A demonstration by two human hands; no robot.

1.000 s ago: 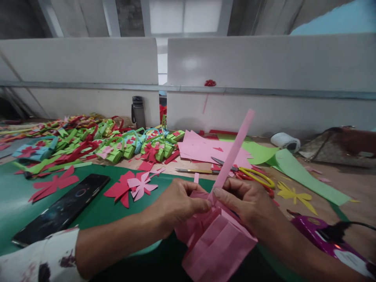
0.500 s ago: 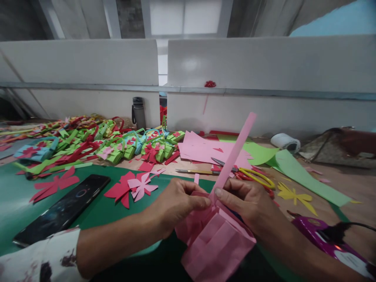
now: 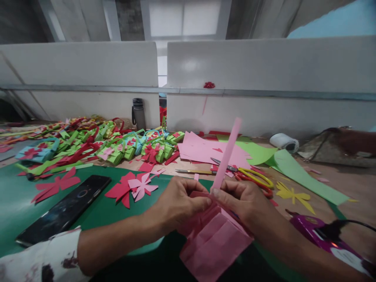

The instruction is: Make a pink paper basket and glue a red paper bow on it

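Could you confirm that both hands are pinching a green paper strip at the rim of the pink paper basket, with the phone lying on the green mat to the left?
Not quite: the paper strip is pink, not green, as the head view shows. Otherwise correct: the left hand and right hand pinch it at the pink paper basket, and the phone lies on the green mat.

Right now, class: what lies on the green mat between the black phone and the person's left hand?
In the head view, between the phone and the left hand, a red paper flower lies with a pink paper flower on it.

Two hands, left [image 3: 176, 201] and right [image 3: 246, 203], one pink paper basket [image 3: 213, 243], one phone [image 3: 63, 211], one bottle [image 3: 138, 113], one pair of scissors [image 3: 249, 176], one tape roll [image 3: 284, 141].
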